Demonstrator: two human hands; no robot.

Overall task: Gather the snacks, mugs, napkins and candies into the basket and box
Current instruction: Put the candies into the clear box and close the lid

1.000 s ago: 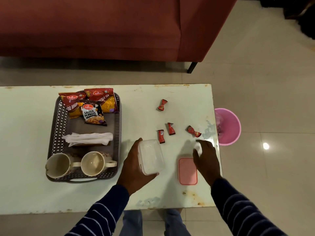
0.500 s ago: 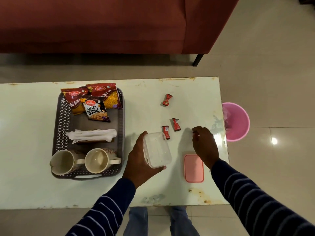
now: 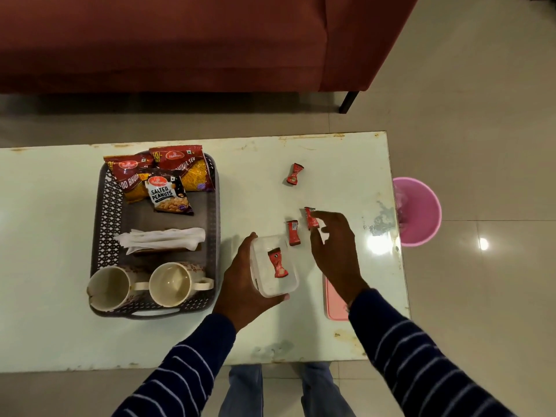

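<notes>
My left hand (image 3: 240, 284) grips a clear plastic box (image 3: 264, 284) just above the table, with one red candy (image 3: 278, 263) lying inside. My right hand (image 3: 334, 251) hovers right of the box, fingers spread, its fingertips at a second candy (image 3: 310, 218) on the table. A third candy (image 3: 293, 233) lies beside the box and another candy (image 3: 294, 174) sits farther back. The dark basket (image 3: 103, 221) at the left holds three snack packets (image 3: 168, 191), white napkins (image 3: 162, 239) and two mugs (image 3: 171, 284).
The box's pink lid (image 3: 334, 305) lies on the pale table (image 3: 346, 164) under my right forearm. A pink bin (image 3: 421, 212) stands on the floor past the table's right edge. A red sofa (image 3: 180, 40) runs behind the table.
My right hand picked up the rightmost candy, which now lies in the box, then moved to the candy near the box. My left hand kept hold of the box.
</notes>
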